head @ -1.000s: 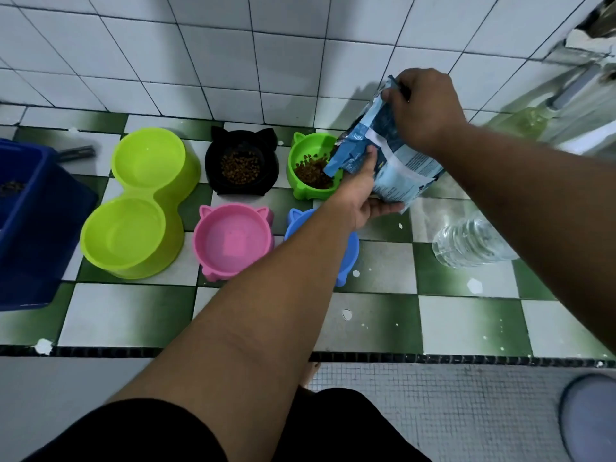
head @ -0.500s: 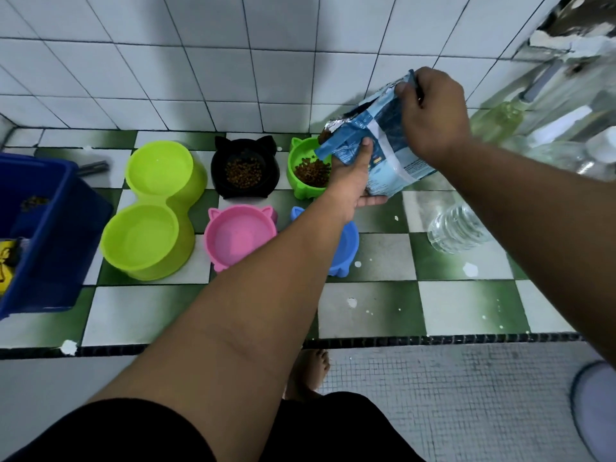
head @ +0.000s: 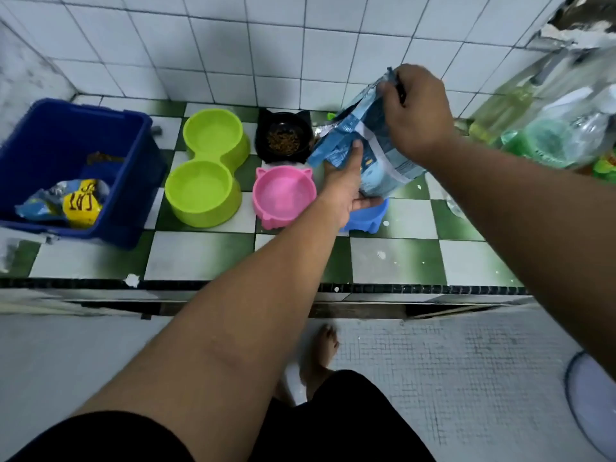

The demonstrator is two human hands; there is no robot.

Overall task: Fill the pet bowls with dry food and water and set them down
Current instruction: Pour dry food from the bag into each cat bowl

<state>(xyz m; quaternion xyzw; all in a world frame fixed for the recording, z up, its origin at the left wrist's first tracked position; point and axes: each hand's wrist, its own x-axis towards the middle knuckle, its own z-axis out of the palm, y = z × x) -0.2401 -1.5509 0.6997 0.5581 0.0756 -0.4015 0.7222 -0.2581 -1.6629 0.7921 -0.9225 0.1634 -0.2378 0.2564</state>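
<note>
Holding blue foil dry-food bag (head: 373, 151) tilted beside black cat-eared plastic bowl (head: 283, 139) at back edge of checkered tile counter (head: 400, 261): right hand (head: 416, 111) pinches top to steer, left hand (head: 345, 186) grips underneath, likely support for pouring

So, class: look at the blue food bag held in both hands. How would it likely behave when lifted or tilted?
Probably floppy: the food bag creases between the left hand gripping its lower part and the right hand pinching its top. Its contents, presumably kibble as in the black bowl, would likely shift as it tilts. Its shiny film may be slippery.
</note>
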